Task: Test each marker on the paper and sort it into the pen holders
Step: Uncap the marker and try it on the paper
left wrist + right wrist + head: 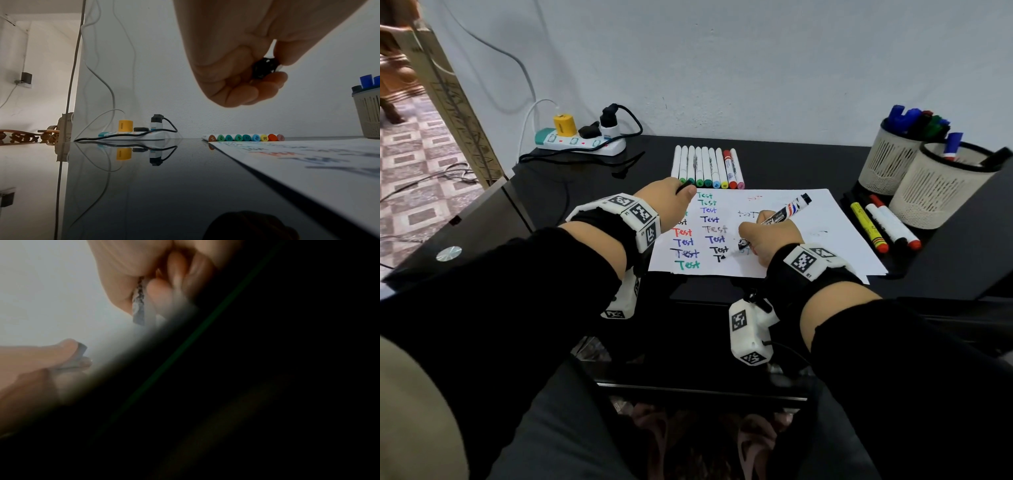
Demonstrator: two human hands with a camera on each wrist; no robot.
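Note:
My right hand (763, 236) grips a black marker (782, 216), its tip down on the white paper (808, 246) beside a fresh black "T" under several coloured "Test" words. In the right wrist view the marker (138, 305) shows blurred between my fingers; the rest is dark. My left hand (671, 192) rests at the paper's top left corner and pinches the black marker cap (266, 67). Several white markers with coloured ends (707, 168) lie in a row behind the paper. Two mesh pen holders (941, 192) stand at the right, with markers in them.
A yellow marker and two white ones (883, 224) lie on a black tray in front of the holders. A power strip (582, 144) with plugs and cables sits at the back left of the glossy black table (791, 161). The wall is close behind.

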